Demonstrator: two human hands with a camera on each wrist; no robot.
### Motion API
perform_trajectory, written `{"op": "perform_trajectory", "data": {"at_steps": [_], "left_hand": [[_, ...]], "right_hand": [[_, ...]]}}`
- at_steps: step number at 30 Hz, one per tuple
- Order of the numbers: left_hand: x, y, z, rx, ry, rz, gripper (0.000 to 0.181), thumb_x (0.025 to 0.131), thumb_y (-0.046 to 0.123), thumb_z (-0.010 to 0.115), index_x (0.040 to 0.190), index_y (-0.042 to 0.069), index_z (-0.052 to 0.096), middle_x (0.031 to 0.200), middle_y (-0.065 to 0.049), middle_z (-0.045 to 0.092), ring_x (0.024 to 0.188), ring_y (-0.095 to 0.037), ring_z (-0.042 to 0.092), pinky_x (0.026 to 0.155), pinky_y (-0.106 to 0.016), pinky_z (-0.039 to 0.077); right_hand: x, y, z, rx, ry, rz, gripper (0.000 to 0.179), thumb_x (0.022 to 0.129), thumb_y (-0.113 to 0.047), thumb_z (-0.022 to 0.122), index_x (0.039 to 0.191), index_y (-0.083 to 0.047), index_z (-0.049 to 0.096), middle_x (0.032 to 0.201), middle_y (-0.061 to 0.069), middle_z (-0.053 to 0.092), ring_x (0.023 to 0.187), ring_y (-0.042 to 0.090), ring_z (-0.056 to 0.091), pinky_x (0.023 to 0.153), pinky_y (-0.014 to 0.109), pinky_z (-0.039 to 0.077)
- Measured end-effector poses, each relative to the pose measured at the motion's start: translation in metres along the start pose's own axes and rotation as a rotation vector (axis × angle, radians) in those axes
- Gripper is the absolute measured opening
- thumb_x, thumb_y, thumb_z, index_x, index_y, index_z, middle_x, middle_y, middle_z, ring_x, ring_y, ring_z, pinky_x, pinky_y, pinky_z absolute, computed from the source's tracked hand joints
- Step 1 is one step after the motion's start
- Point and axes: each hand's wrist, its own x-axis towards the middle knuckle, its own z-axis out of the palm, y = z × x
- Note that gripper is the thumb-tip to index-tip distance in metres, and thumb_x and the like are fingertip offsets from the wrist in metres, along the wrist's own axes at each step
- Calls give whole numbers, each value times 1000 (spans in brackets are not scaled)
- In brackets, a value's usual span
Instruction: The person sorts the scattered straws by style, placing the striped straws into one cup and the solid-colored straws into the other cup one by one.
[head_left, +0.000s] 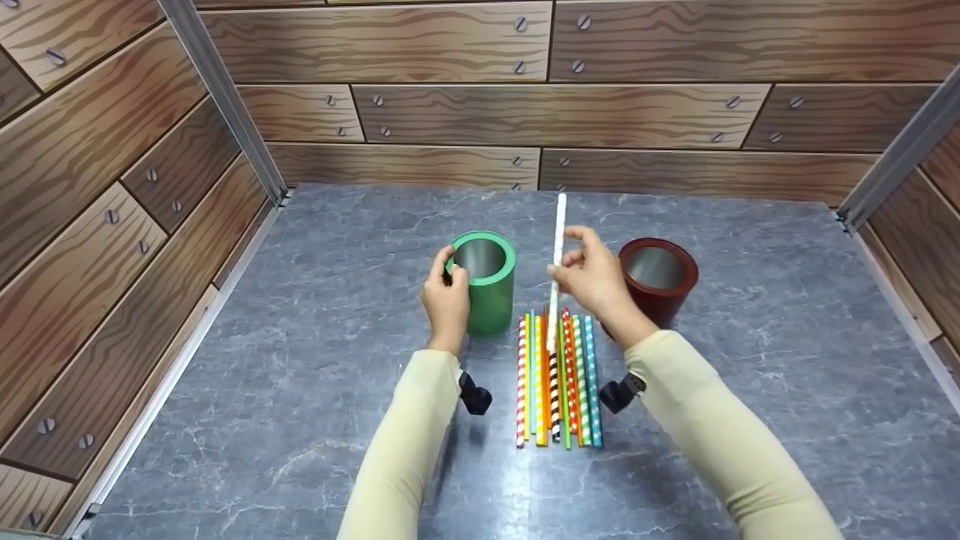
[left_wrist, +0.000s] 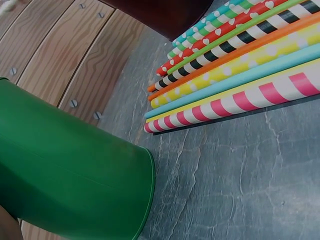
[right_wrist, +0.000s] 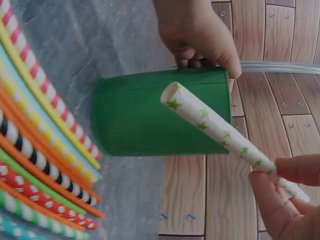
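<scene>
My right hand (head_left: 596,277) pinches a white paper straw patterned with green stars (right_wrist: 215,122) between thumb and fingers. The straw stands nearly upright in the head view, its lower end over the row of straws. At the left side of a green cup (head_left: 491,307), my left hand (head_left: 448,300) holds the rim with curled fingers. The cup stands upright, and its visible inside is grey. Between my forearms, a row of colourful paper straws (head_left: 541,390) lies side by side, some striped, some dotted, some plain. Part of the green cup fills the left wrist view.
A dark red cup (head_left: 667,304) stands upright to the right, partly behind my right wrist. All this is on a grey marbled tabletop (head_left: 315,360). Wood-patterned walls (head_left: 450,112) enclose the back and sides, with metal rails (head_left: 232,105) at the corners.
</scene>
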Motion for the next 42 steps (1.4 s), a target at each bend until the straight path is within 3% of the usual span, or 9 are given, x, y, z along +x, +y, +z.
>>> {"op": "perform_trajectory", "data": {"at_steps": [7, 9, 13, 18, 23, 30, 34, 42], "left_hand": [[-1, 0, -1, -6, -1, -12, 39, 86, 13, 47, 122, 19, 61, 76, -7, 62, 54, -10, 35, 56, -23, 34], [-2, 1, -1, -8, -9, -7, 39, 86, 12, 46, 122, 18, 60, 68, -7, 58, 53, -11, 34, 55, -24, 33], [-1, 2, -2, -5, -9, 9, 39, 86, 12, 46, 122, 17, 60, 61, 0, 50, 53, -10, 33, 54, -23, 32], [-1, 2, -2, 4, -8, 1, 39, 87, 12, 45, 123, 18, 60, 57, 2, 42, 51, -10, 32, 52, -24, 30], [-1, 2, -1, 12, 5, 2, 39, 86, 12, 46, 122, 17, 61, 71, -2, 56, 54, -11, 35, 54, -24, 32], [-1, 2, -1, 11, -6, 2, 38, 87, 12, 46, 122, 16, 60, 61, -2, 47, 52, -11, 35, 52, -24, 32], [1, 2, -2, 9, 13, 8, 38, 87, 12, 47, 121, 16, 61, 67, -1, 54, 54, -10, 37, 54, -24, 33], [0, 1, -3, 21, -16, 10, 39, 87, 13, 47, 123, 16, 60, 56, 2, 41, 49, -10, 32, 50, -24, 31]], "right_hand": [[4, -19, 6, 86, 83, -90, 56, 83, 0, 62, 133, -7, 39, 83, 5, 50, 68, 8, 52, 63, 22, 52], [5, -22, 8, 119, 122, -130, 56, 82, 0, 62, 133, -7, 40, 84, 6, 52, 69, 9, 54, 64, 22, 52], [6, -24, 16, 233, 219, -261, 54, 80, 3, 62, 129, -5, 41, 83, 8, 55, 71, 10, 56, 65, 23, 52], [10, -23, 30, 353, 347, -446, 50, 80, 5, 61, 125, 1, 39, 84, 8, 57, 76, 12, 56, 67, 24, 51], [13, -23, 43, 360, 434, -539, 50, 82, 2, 62, 125, 2, 37, 89, 8, 56, 80, 10, 57, 68, 22, 49], [16, -11, 64, 344, 444, -626, 51, 84, 3, 59, 128, 3, 34, 94, 11, 52, 85, 10, 57, 67, 23, 51], [17, -2, 77, 300, 421, -660, 50, 86, 3, 58, 129, 3, 32, 95, 16, 52, 86, 17, 58, 68, 28, 53], [17, 14, 92, 200, 363, -585, 47, 87, 1, 57, 128, 0, 35, 91, 15, 54, 84, 23, 58, 67, 30, 53]]}}
